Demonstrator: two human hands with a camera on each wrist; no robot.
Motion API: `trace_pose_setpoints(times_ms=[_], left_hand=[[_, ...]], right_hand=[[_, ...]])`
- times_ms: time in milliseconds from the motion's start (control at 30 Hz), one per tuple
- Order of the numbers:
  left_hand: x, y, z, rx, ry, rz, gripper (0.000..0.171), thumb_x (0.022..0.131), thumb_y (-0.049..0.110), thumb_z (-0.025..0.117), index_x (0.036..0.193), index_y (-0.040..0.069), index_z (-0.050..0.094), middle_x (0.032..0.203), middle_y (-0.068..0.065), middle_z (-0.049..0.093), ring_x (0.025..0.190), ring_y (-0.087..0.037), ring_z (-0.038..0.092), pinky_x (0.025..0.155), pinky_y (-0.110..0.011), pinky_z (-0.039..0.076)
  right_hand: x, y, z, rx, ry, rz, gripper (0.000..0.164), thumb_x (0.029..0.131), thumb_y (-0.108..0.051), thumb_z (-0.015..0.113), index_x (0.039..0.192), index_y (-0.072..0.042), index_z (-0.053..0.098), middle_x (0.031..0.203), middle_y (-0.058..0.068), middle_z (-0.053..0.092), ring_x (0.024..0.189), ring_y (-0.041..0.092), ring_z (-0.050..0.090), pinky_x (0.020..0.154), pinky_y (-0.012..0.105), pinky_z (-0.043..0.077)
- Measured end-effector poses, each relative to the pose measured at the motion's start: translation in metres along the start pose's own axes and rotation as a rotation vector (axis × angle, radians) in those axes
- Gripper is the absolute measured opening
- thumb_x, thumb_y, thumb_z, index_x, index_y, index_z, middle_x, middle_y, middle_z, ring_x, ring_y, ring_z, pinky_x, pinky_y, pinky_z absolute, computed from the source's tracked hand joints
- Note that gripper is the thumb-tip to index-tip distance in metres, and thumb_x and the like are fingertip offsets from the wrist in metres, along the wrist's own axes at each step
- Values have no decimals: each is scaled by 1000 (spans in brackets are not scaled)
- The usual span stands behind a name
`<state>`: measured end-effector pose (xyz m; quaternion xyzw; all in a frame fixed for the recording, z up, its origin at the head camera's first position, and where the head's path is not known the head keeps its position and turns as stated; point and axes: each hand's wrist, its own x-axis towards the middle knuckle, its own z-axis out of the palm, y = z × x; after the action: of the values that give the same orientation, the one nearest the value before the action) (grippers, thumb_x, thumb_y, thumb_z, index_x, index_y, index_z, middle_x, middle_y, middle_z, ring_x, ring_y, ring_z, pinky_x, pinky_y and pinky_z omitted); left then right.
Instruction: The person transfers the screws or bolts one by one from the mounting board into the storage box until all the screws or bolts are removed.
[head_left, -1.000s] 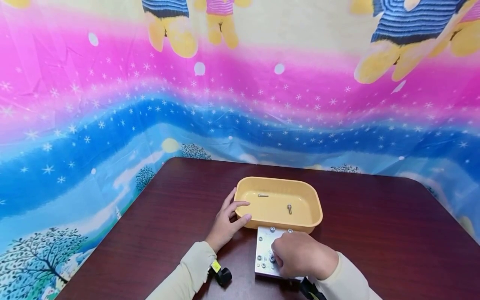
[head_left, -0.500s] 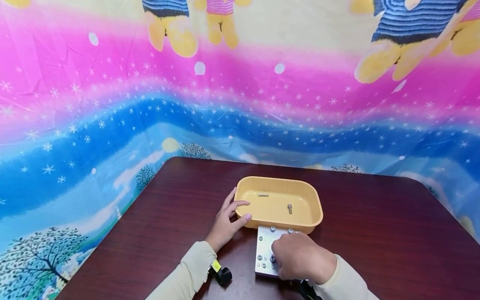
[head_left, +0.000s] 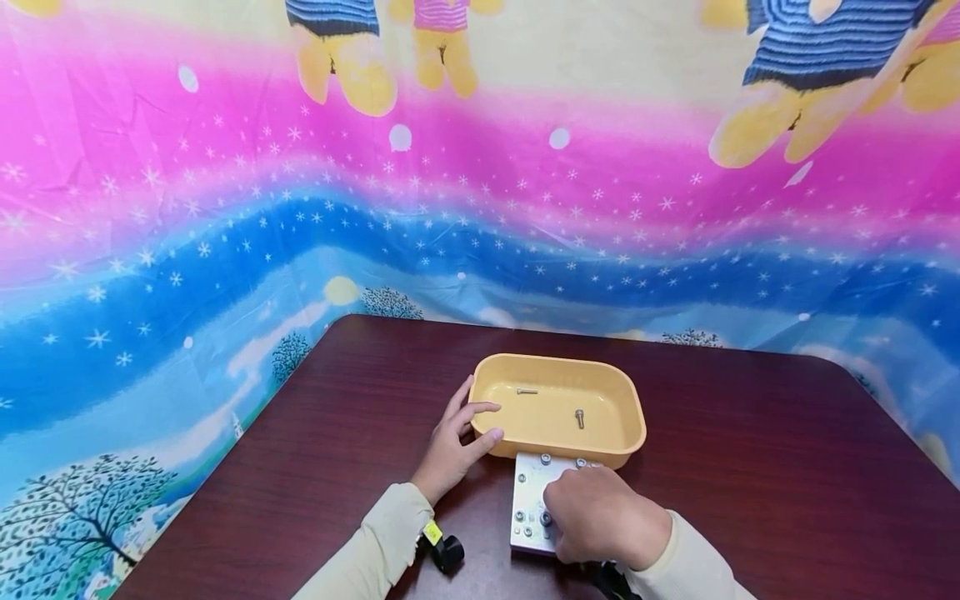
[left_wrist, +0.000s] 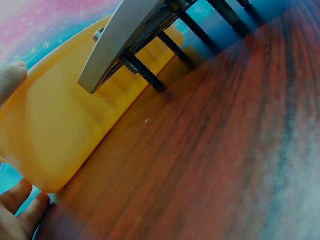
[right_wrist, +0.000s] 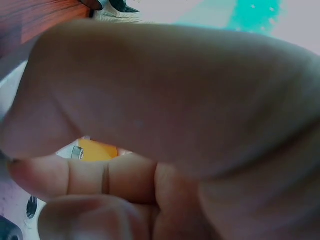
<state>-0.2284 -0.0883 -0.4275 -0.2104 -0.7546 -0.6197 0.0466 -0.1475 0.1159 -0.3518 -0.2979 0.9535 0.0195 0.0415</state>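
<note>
My left hand holds the left end of a yellow plastic tray, thumb on the near rim and fingers about the corner. Two loose screws lie in the tray, a thin screw and a thicker screw. In front of it stands a silver metal plate fitted with several socket-head screws. Their threaded shanks stick out below the plate in the left wrist view. Over the plate's right part, my right hand pinches what seems to be a screw, almost wholly hidden by thumb and finger.
All this stands on a dark red-brown wooden table. A patterned cloth hangs behind and at the sides. A small black wrist camera sits under the left sleeve, near the plate's left side.
My right hand has shifted and turned very slightly over the plate, its fingertips staying at the same spot. The left hand, the tray and the loose screws stay where they were.
</note>
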Motion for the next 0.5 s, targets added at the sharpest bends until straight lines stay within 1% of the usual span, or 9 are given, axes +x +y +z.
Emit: trace_pose_setpoints(times_ms=[133,200,367,500], left_hand=[[0,0,0,-8,-5,1,32,90,18,69,121,11,64,160,-7,13,121,-41,52,100,-52,41],[0,1,0,-9,-3,-2,31,90,18,69,120,11,64,160,-5,13,121,-41,52,100,-53,40],[0,1,0,-7,1,-5,31,90,18,69,120,12,64,159,-2,14,120,-41,53,100,-53,40],[0,1,1,-9,3,-5,31,90,18,69,120,12,64,160,-3,13,119,-42,53,100,-54,40]], right_hand=[[0,1,-1,12,-14,9,33,57,-16,79,54,-18,46,53,-5,43,49,15,38,47,33,34],[1,1,-1,17,-20,18,32,58,-17,78,54,-18,47,53,-5,43,49,15,38,46,33,33],[1,2,-3,31,-13,4,30,60,-17,76,54,-19,47,52,-6,42,47,14,36,43,31,31],[1,2,-4,46,-3,-1,28,60,-17,74,54,-19,46,51,-7,41,47,13,35,43,30,31]])
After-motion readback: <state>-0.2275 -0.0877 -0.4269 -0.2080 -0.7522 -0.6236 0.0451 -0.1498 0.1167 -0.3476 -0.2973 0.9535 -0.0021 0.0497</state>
